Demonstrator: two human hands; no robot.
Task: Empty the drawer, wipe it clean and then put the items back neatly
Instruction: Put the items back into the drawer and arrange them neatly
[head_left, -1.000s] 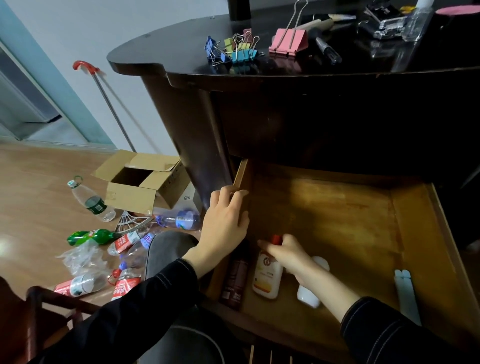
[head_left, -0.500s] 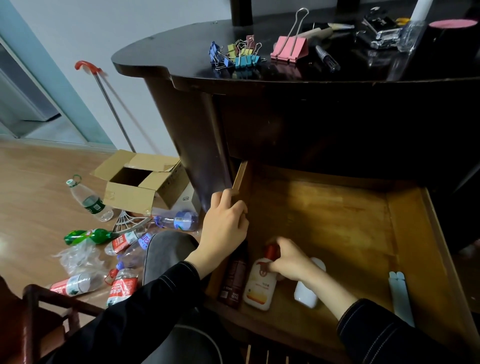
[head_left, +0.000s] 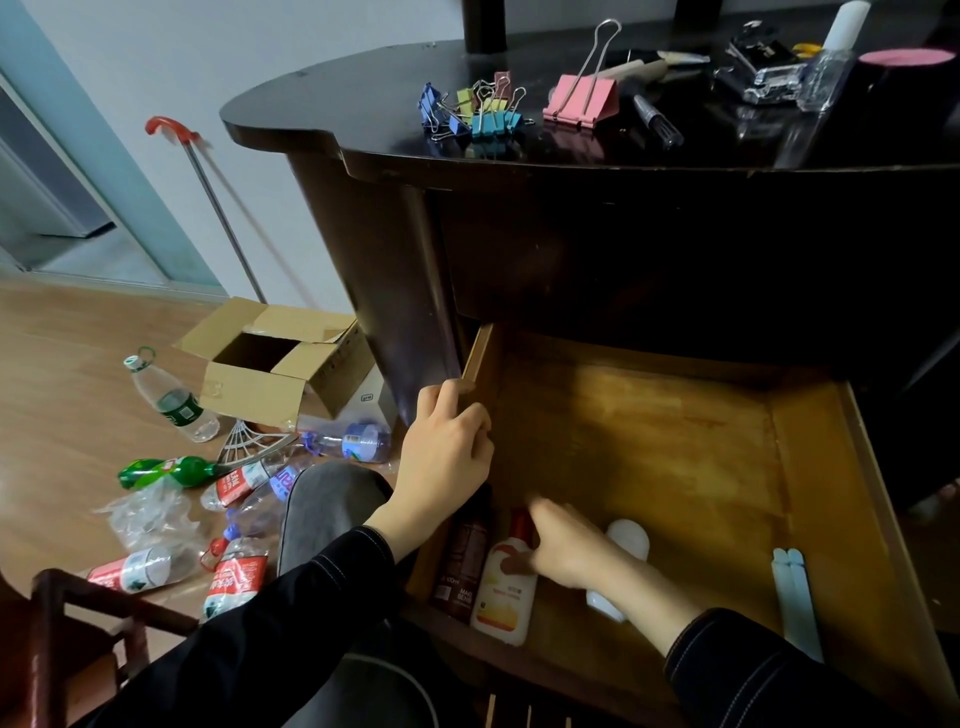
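1. Open wooden drawer (head_left: 649, 441): pulled out from under the dark glossy surface (head_left: 363, 104), its floor mostly bare. Judged stage: items going back in.
2. Left hand (head_left: 447, 452): grip closed over the drawer's left wall, steadying it.
3. Right hand (head_left: 571, 551): thumb on the face of the white plastic bottle with the red cap (head_left: 506, 597). The fingers are blurred near the cap, so I cannot tell whether the grip is closed round the bottle.
4. The white bottle lies flat at the front-left of the drawer, just beside the dark brown bottle (head_left: 462, 561) that runs along the left wall.
5. To do it well: square the white bottle parallel to the brown one with caps facing the same way, keep the left hand bracing the drawer, and leave room for what is to come.
6. Also inside: a white rounded object (head_left: 631, 538) partly hidden by the right wrist, and a pair of flat white sticks (head_left: 795, 597) near the right wall.
7. Waiting on the surface: small coloured binder clips (head_left: 478, 111) and a large pink binder clip (head_left: 582, 101).
8. Writing: the brown bottle shows partial letters, seemingly "MAK" over "BENE". The white bottle has an orange band, but its print is too small to read.
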